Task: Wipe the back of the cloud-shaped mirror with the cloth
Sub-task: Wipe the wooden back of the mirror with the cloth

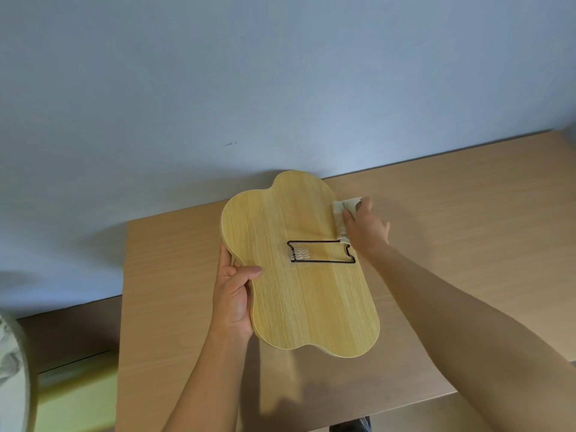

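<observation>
My left hand (232,294) pinches the mirror (299,263), back up, over the surface's (467,244) far edge, while my right hand (366,227) grips the cloth (341,213) at its right rim; snagging the wire stand (321,251) could twist it loose.

Mirror (299,269) above table (467,244) (cloth (343,213) at its right edge).
</observation>
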`<action>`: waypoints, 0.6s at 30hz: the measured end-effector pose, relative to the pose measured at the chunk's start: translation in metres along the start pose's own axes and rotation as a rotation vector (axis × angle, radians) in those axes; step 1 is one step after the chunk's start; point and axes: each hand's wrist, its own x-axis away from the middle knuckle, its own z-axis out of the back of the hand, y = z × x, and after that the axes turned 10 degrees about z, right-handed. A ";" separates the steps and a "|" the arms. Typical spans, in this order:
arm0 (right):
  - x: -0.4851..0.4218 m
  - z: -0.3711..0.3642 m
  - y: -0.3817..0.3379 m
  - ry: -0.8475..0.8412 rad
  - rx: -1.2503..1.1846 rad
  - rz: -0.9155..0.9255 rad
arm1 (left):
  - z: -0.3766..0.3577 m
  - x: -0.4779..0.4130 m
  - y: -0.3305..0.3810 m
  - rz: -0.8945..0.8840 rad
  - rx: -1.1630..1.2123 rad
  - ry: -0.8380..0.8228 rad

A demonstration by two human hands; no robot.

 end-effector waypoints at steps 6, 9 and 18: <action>0.042 0.031 -0.033 0.089 -0.413 0.094 | -0.001 0.001 0.000 -0.005 0.005 -0.004; 0.081 0.022 -0.063 -0.063 -0.543 0.234 | -0.003 0.001 0.000 -0.017 0.008 -0.007; 0.076 0.005 0.007 -0.035 -0.175 0.083 | -0.004 0.003 0.002 -0.015 -0.005 -0.004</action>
